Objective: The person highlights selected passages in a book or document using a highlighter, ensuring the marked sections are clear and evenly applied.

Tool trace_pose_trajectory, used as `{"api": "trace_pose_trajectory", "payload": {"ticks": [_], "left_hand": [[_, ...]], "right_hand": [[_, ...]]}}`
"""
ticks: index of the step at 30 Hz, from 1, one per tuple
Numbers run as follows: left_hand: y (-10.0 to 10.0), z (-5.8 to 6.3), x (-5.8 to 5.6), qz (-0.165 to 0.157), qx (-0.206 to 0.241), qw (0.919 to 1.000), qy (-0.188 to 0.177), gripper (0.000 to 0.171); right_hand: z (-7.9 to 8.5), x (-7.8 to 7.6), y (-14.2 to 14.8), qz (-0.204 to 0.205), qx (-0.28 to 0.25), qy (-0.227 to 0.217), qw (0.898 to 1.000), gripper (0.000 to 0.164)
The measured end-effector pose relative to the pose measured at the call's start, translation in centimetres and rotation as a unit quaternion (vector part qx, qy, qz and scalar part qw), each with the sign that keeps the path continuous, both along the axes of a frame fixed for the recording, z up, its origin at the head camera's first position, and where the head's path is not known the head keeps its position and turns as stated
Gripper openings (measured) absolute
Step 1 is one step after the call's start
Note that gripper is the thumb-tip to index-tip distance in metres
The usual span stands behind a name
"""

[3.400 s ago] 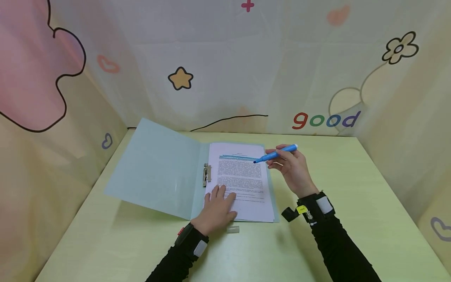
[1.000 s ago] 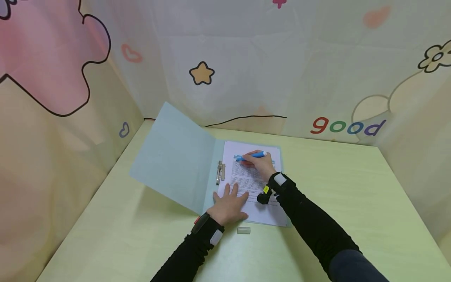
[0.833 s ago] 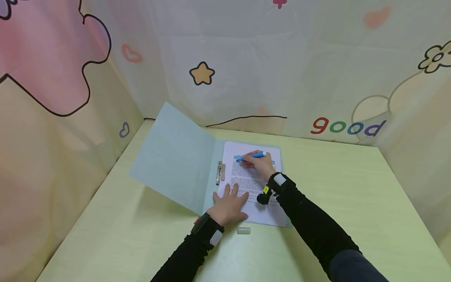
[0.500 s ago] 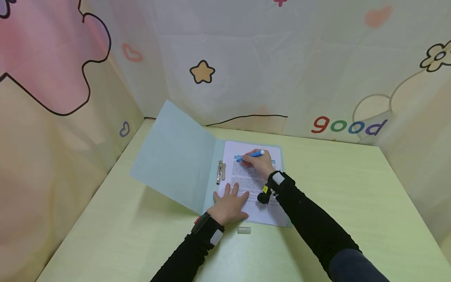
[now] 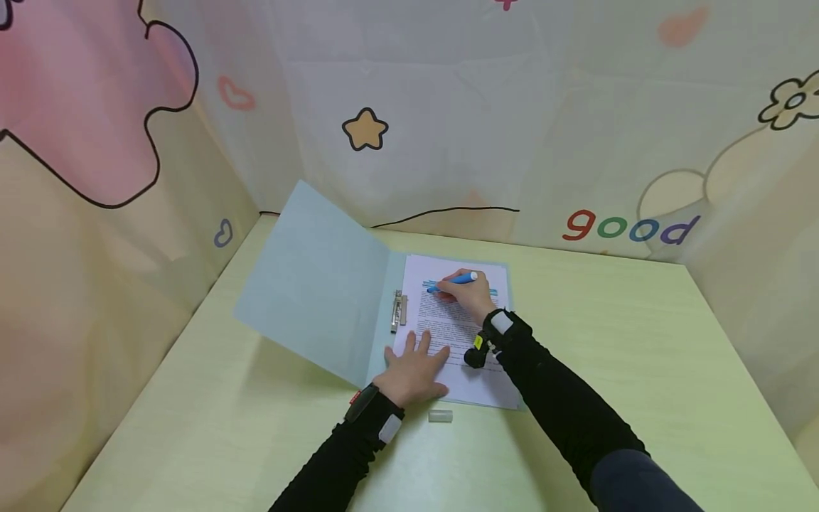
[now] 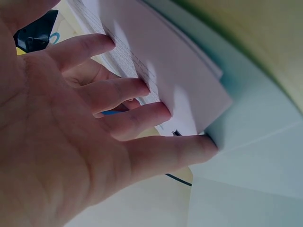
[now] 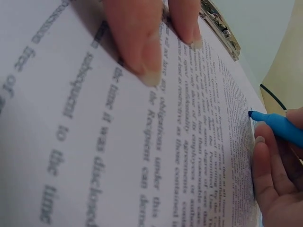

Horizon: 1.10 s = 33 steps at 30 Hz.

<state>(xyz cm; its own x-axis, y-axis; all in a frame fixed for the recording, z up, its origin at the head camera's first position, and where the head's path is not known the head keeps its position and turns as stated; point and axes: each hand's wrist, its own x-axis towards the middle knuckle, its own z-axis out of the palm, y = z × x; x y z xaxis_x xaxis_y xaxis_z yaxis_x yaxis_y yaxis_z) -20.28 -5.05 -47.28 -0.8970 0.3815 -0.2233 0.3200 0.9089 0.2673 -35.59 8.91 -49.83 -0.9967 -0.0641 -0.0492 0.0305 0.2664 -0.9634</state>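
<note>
A blue highlighter (image 5: 463, 278) is pinched in my right hand (image 5: 472, 293), its tip at the left end of the upper text lines. Blue strokes run across those lines on the printed paper (image 5: 473, 384). In the right wrist view the dark tip of the highlighter (image 7: 277, 125) meets the page. My left hand (image 5: 412, 373) lies spread over the paper's lower left corner, fingers straight. The left wrist view shows its fingertips (image 6: 161, 111) on the sheets, one on the folder. The sheets lie in an open light-blue folder (image 5: 313, 284) with a metal clip (image 5: 398, 311).
A small translucent grey cap-like piece (image 5: 440, 416) lies on the table (image 5: 192, 419) just below the folder. The folder's left cover stands partly raised off the table. Printed curtains (image 5: 422, 128) surround the table at the back and sides.
Since the oldest frame, the right hand has brought the highlighter from above the page's right side to the left line ends. Over the last second it shifts only slightly. The left hand stays put.
</note>
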Motion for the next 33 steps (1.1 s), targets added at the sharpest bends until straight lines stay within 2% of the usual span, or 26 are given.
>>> {"api": "trace_pose_trajectory", "payload": {"ticks": [6,16,33], "left_hand": [[-0.02,0.06,0.02,0.001,0.002,1.0000,-0.003,0.068],[-0.02,0.38,0.18,0.002,0.004,1.0000,-0.008,0.067],[0.03,-0.03,-0.04,-0.001,0.001,1.0000,-0.004,0.068]], "right_hand": [[0.07,0.09,0.00,-0.003,0.011,0.004,1.000,0.025],[0.17,0.24,-0.06,0.001,-0.013,0.002,1.000,0.023],[0.19,0.32,0.09,-0.003,0.003,-0.002,1.000,0.020]]}}
